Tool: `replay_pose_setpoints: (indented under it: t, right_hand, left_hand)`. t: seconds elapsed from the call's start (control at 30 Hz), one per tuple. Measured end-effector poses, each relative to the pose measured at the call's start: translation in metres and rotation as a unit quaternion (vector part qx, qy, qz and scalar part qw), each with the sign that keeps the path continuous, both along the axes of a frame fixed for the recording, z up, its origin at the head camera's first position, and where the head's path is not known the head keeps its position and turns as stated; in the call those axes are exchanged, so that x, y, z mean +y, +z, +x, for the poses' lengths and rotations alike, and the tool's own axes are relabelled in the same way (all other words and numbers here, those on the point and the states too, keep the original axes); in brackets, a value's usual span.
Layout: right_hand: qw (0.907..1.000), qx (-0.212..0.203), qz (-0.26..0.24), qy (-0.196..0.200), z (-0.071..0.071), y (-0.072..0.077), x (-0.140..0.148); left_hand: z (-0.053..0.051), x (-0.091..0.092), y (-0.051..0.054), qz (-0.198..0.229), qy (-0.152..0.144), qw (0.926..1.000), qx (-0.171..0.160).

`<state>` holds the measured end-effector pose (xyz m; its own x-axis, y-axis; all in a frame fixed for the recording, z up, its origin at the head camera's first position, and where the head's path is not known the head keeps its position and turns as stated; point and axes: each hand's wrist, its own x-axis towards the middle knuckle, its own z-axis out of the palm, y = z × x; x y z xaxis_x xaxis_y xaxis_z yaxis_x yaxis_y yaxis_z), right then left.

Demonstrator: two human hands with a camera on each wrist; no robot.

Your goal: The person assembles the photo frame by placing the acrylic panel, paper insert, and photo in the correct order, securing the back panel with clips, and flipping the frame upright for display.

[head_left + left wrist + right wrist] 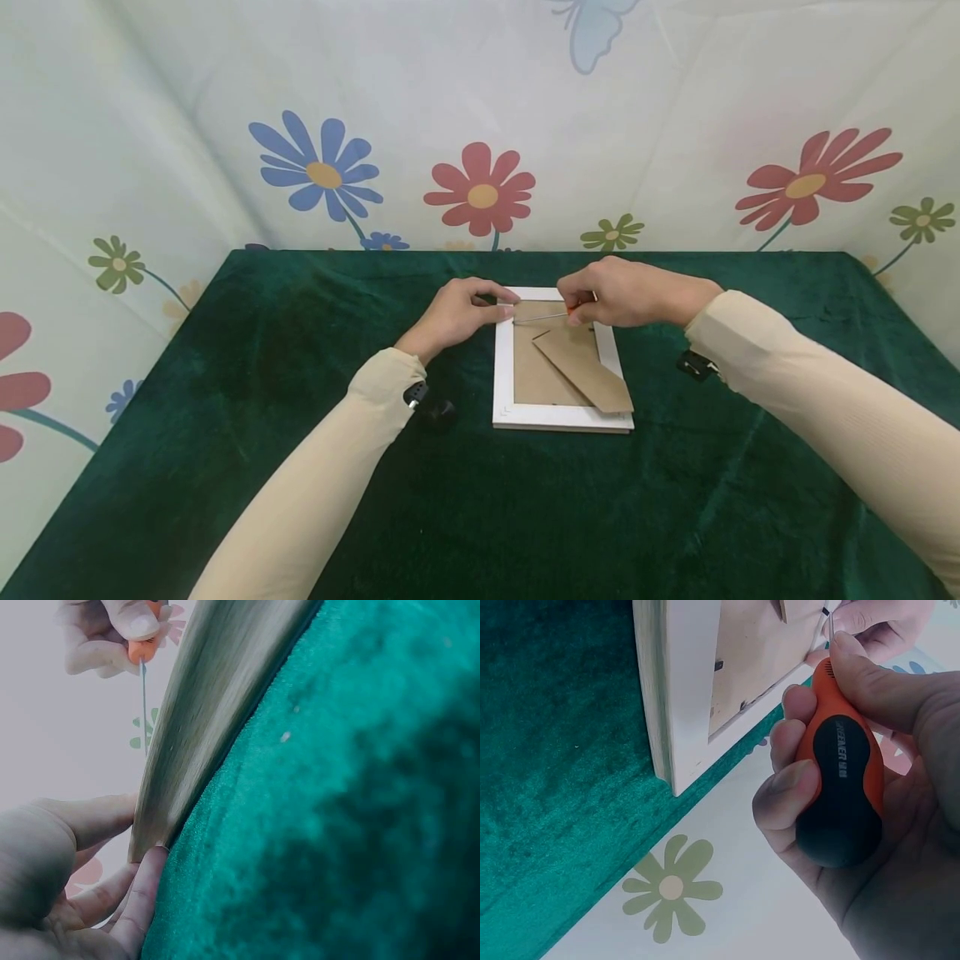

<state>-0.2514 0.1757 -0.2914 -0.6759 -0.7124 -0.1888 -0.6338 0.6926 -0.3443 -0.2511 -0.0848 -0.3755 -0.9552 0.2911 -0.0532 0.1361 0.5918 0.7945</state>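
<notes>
- Position: the picture frame lies back side up on the cloth-covered bench, in front of the person.
- Hands: the left hand pinches the frame at its far left corner; the right hand wraps its fingers round the handle of the screwdriver.
- Likely hazard: the blade could skid and jab the left hand, because the shaft points towards it and the tip lies near its fingers.
- Second hazard: a slip or hard levering could scratch the white border or gouge the brown backing board; whether the tip bears on a tab is too small to tell.
- Third hazard: the frame could swivel under a sideways push, being held at one corner only; a dark tab could snap if bent sharply.
- Orientation: the frame's long axis runs away from the person; the screwdriver's runs nearly crosswise, tip to the left; the stand leg slants from far left to near right, its end over the near right corner.
</notes>
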Motion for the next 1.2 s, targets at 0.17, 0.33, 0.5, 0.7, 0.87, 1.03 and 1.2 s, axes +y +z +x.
replay_pose_setpoints:
  t: [0.17, 0.33, 0.5, 0.7, 0.87, 1.03, 1.2]
  right_hand:
    - [1.0, -0.001, -0.002, 0.004, -0.0003, -0.0005, 0.0009]
    - [0.9999, -0.006, -0.007, 0.009, -0.0008, -0.0017, 0.0012]
    - [0.9999, -0.008, -0.007, 0.01, -0.001, -0.0022, 0.0016]
    - [0.9998, -0.012, -0.009, 0.009, -0.001, -0.0026, 0.0023]
    - [0.9997, -0.018, -0.014, 0.012, -0.0012, -0.0034, 0.0034]
    - [0.9995, -0.021, -0.016, 0.019, -0.0018, -0.0039, 0.0041]
    - [0.9995, -0.024, -0.014, 0.019, -0.0018, -0.0047, 0.0045]
  left_hand:
    - [0.0002, -0.0001, 0.0005, 0.0, -0.002, 1.0, 0.0]
    - [-0.0001, -0.0005, 0.0004, 0.0, -0.001, 1.0, -0.002]
    - [-0.0003, 0.0001, 0.0, -0.001, 0.001, 1.0, -0.004]
    - [-0.0003, -0.0001, -0.0003, -0.001, 0.003, 1.0, -0.005]
    - [-0.0003, -0.0001, -0.0007, -0.001, 0.003, 1.0, -0.004]
    - [-0.0003, -0.0008, -0.0006, 0.004, 0.0, 1.0, -0.003]
    - [-0.0006, -0.0013, -0.0009, 0.005, -0.001, 1.0, -0.002]
